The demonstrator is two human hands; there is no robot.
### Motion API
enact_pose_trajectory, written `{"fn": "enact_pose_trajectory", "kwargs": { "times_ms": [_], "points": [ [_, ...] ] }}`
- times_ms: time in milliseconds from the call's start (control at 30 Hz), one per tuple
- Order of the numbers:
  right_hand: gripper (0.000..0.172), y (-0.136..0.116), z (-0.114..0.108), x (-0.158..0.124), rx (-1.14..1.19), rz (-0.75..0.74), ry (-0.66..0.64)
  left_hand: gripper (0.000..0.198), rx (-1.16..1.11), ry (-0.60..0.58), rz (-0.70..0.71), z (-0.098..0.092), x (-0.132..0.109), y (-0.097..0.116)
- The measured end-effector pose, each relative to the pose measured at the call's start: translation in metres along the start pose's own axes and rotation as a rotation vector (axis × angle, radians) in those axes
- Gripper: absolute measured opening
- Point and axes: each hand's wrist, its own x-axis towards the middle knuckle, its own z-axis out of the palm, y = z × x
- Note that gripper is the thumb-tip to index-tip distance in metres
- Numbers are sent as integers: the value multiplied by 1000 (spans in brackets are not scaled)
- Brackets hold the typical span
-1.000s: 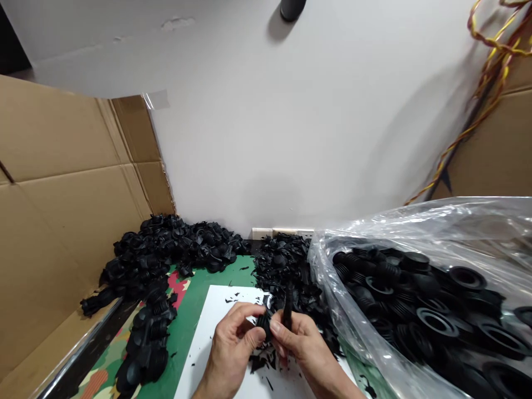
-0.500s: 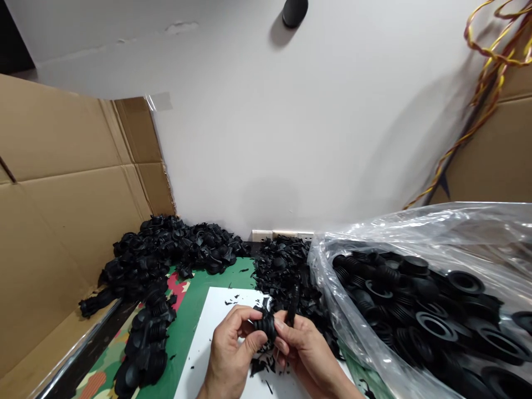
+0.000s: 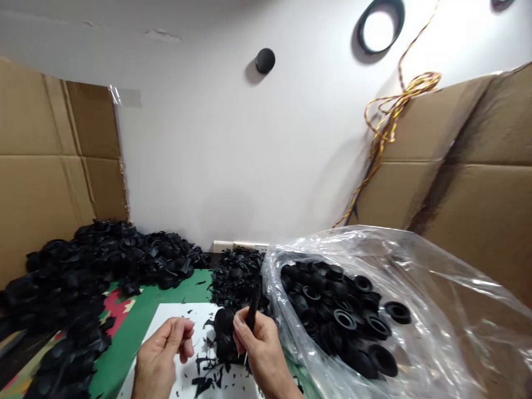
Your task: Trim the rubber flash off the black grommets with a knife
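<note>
My left hand (image 3: 160, 354) is raised over the left part of a white sheet (image 3: 166, 313), its fingers curled in toward the thumb with nothing visible in them. My right hand (image 3: 264, 346) grips a slim black tool (image 3: 253, 307) like a pen, with thin pale tips pointing down. Beside those tips, a ribbed black rubber part (image 3: 224, 321) sits on the sheet among other dark pieces, partly hidden by my fingers. Black trimmed scraps (image 3: 203, 383) are scattered over the sheet between my hands.
A clear plastic bag (image 3: 432, 288) of black ribbed rubber parts (image 3: 344, 318) stands at the right. Heaped rubber pieces (image 3: 137, 252) lie at the left, and a scrap pile (image 3: 236, 271) at the back. Cardboard (image 3: 37, 127) and yellow-brown twisted wire (image 3: 386, 119) flank the wall.
My hands have come apart; the left has let go of the ribbed rubber part they were both around. The view has swung right, bringing more of the bag and cardboard into sight.
</note>
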Motion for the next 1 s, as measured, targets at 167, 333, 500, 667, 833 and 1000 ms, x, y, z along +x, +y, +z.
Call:
{"fn": "enact_pose_trajectory", "kwargs": {
  "times_ms": [167,333,500,667,833,1000],
  "points": [
    [41,-50,-51,-2,-664,-250,516,49,-73,45,-88,0,5,-4],
    [25,-77,-107,14,-1372,102,512,32,317,-88,-11,8,1,-3],
    [27,-69,-115,16,-1421,94,445,40,631,-365,152,32,-7,7],
    [36,-65,-106,6,-1255,-122,453,32,766,-407,130,41,7,14],
    [41,-68,-95,-8,-896,-239,452,17,652,-449,4,11,29,25],
    [28,-41,-50,-7,-1054,-88,77,32,591,-434,-32,-10,27,22]
  ]
}}
